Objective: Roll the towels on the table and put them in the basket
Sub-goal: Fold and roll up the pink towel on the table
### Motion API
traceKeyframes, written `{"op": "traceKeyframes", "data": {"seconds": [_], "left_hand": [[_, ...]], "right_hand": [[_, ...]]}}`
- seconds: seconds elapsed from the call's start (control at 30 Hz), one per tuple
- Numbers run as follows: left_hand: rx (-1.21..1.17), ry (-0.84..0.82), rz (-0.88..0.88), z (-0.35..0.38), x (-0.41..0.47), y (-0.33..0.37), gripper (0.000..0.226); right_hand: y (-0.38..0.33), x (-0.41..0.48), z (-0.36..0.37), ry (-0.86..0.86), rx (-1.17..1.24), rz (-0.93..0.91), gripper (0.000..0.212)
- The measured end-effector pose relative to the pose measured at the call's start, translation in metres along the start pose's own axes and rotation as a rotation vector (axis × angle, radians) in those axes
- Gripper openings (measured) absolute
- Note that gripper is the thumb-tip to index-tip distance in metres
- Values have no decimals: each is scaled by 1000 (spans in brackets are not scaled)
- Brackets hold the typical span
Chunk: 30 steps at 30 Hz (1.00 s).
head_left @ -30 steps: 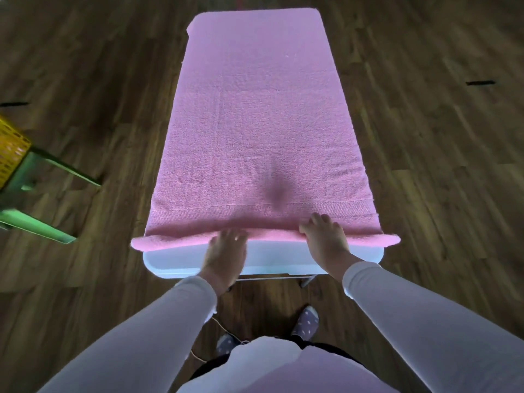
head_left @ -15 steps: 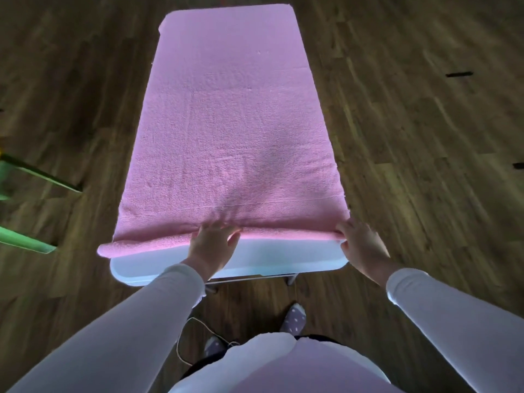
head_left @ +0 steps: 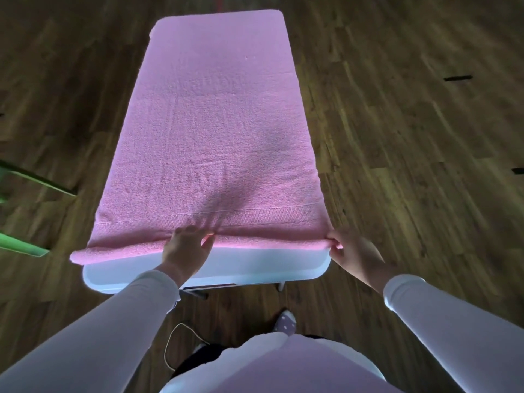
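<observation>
At table [head_left: 255,268] near edge: towel [head_left: 221,123] hem rolled, left hand [head_left: 185,248] grips middle, right hand [head_left: 350,252] pinches corner.

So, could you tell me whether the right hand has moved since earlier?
Yes: the right hand slid rightwards along the table edge, to the near right corner of the towel.
</observation>
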State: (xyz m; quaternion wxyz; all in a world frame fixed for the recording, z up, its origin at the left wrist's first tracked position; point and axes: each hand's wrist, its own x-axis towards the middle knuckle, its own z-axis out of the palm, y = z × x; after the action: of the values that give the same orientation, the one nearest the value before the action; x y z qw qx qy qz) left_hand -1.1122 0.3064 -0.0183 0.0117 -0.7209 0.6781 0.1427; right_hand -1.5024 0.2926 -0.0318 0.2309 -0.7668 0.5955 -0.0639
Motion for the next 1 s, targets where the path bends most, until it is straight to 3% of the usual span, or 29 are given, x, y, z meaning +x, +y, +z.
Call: {"op": "traceKeyframes", "data": {"seconds": [0.07,0.13,0.3,0.43,0.67,0.8,0.9,1.0], "left_hand": [[-11,6,-11,-1,1,2,35],[-15,14,-12,-2,0,3,35],[-34,29,-14,-4,-2,4,31],[-43,47,-6,-6,-2,8,29],[-38,40,-23,-8,0,13,25],[-21,35,5,-9,1,12,28],[20,30,51,-7,1,6,37],[40,33,74,-4,3,3,41]], "right_hand": [[1,5,-1,22,-36,-32,1],[4,12,-3,-21,-5,-29,11],[20,16,-11,-267,76,-41,23],[27,21,-30,-437,261,63,16],[30,29,-38,-432,572,227,13],[26,25,-34,-486,822,366,24],[30,20,-37,-520,806,277,39],[30,19,-36,-450,648,201,26]]}}
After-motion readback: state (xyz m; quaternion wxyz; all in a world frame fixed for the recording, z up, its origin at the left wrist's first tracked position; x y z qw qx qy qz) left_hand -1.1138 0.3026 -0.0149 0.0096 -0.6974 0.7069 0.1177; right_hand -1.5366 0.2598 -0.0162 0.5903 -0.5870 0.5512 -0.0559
